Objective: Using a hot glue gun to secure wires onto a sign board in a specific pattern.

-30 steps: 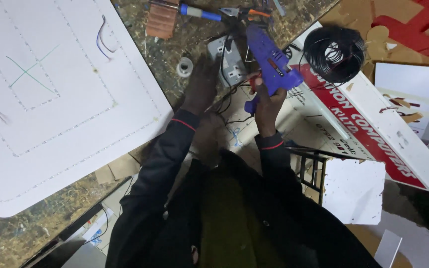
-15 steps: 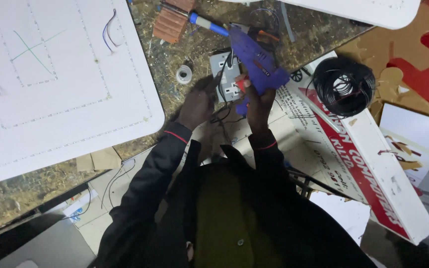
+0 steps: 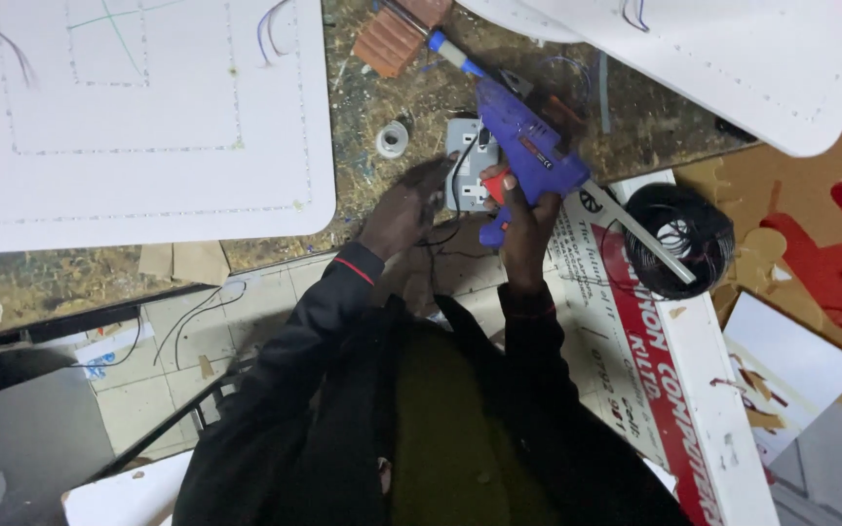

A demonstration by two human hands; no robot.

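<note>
Purple glue gun (image 3: 528,146) clenched in right hand (image 3: 518,209), left hand (image 3: 403,206) blurred, grip unclear, red-and-white sign (image 3: 655,351) beside.

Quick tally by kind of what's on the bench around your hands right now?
Blue glue gun, in the right hand: 1
Grey wall socket, by the left hand: 1
White boards: 2
Black wire coil: 1
Small tape roll: 1
Total: 6

white boards (image 3: 138,127) flank narrow bench gap (image 3: 411,93)
</note>
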